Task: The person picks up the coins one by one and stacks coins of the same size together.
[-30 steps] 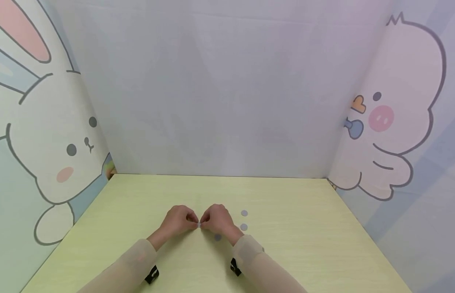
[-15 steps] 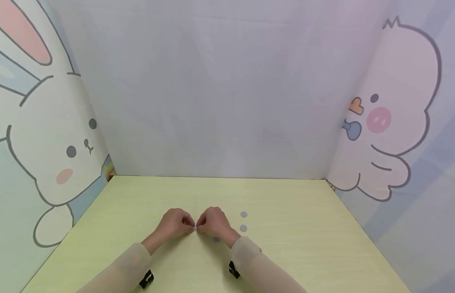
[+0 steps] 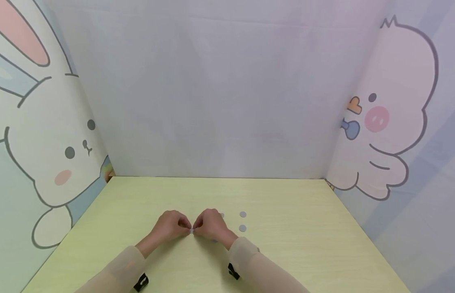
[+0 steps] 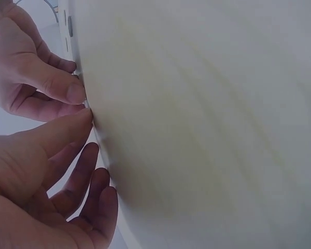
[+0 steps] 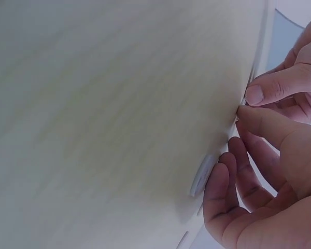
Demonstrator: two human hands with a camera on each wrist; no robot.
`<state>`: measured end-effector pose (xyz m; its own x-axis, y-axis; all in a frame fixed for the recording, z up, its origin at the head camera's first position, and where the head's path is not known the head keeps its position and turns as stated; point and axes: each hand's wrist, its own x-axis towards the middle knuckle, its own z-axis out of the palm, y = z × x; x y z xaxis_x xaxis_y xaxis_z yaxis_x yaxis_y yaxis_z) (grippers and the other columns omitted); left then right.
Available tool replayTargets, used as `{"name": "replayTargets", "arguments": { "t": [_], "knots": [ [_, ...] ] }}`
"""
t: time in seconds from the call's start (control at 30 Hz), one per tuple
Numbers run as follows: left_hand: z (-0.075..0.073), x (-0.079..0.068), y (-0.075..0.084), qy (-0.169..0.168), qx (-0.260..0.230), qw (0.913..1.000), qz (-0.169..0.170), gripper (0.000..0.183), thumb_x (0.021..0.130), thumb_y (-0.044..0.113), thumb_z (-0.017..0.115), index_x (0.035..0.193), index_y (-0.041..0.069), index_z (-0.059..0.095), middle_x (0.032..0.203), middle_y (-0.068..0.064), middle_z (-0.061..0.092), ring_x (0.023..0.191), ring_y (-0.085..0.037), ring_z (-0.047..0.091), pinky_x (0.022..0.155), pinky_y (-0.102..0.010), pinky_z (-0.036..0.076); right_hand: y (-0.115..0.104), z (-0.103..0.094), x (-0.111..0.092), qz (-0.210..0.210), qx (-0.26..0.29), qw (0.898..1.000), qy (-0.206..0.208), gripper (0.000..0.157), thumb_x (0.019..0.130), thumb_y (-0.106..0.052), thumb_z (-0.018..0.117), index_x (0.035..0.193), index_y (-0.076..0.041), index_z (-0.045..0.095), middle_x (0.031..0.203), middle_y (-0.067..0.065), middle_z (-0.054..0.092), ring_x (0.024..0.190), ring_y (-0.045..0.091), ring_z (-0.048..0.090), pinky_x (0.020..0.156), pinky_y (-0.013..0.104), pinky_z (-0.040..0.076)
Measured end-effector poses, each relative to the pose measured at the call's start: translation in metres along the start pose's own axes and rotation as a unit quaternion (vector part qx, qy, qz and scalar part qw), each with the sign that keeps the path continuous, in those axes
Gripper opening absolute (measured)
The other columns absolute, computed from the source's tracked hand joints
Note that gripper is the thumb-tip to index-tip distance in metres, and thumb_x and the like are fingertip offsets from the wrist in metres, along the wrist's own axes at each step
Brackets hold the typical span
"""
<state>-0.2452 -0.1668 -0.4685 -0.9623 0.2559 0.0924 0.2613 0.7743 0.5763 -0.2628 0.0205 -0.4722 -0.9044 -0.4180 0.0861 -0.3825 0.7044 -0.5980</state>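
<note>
Both hands meet over the table in the head view, thumbs and fingertips almost touching. Between them shows a sliver of a small round grey disc (image 3: 192, 231), coin-like and mostly hidden. My left hand (image 3: 171, 225) pinches its left side; my right hand (image 3: 210, 225) pinches it from the right. In the left wrist view, the left hand's fingertips (image 4: 88, 116) lie right at the tabletop. A thin pale disc (image 5: 201, 176) lies flat beside the right hand's curled lower fingers in the right wrist view.
Two grey discs, one farther back (image 3: 243, 214) and one nearer (image 3: 242, 228), lie right of the right hand on the pale wood table (image 3: 286, 244). Another disc (image 3: 222, 215) peeks out behind that hand. A cloth wall (image 3: 220, 101) stands at the back edge.
Both hands have shifted slightly left and nearer, keeping the small disc between their fingertips. A disc behind the right hand has come into view, while the one under its wrist is more covered.
</note>
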Motion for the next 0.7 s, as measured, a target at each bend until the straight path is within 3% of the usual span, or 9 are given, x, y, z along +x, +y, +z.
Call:
{"name": "replayTargets", "arguments": {
  "t": [0.37, 0.7],
  "knots": [
    [-0.003, -0.006, -0.007, -0.011, -0.001, 0.9999, 0.007, 0.012, 0.081, 0.012, 0.091, 0.08, 0.018, 0.08, 0.076, 0.012, 0.071, 0.074, -0.007, 0.059, 0.072, -0.033, 0.05, -0.005, 0.003, -0.002, -0.024, -0.01, 1.0, -0.004, 0.007, 0.084, -0.011, 0.088, 0.08, -0.016, 0.085, 0.075, -0.012, 0.075, 0.069, -0.001, 0.059, 0.068, 0.019, 0.05],
    [-0.009, -0.013, -0.009, -0.025, -0.007, 0.9995, -0.019, 0.013, 0.082, 0.013, 0.091, 0.081, 0.02, 0.08, 0.077, 0.012, 0.071, 0.078, -0.009, 0.059, 0.077, -0.036, 0.05, -0.012, 0.01, -0.005, -0.03, 0.0, 1.0, -0.009, 0.007, 0.084, -0.011, 0.088, 0.08, -0.014, 0.085, 0.07, -0.012, 0.073, 0.066, -0.001, 0.055, 0.067, 0.019, 0.048]
  ]
}}
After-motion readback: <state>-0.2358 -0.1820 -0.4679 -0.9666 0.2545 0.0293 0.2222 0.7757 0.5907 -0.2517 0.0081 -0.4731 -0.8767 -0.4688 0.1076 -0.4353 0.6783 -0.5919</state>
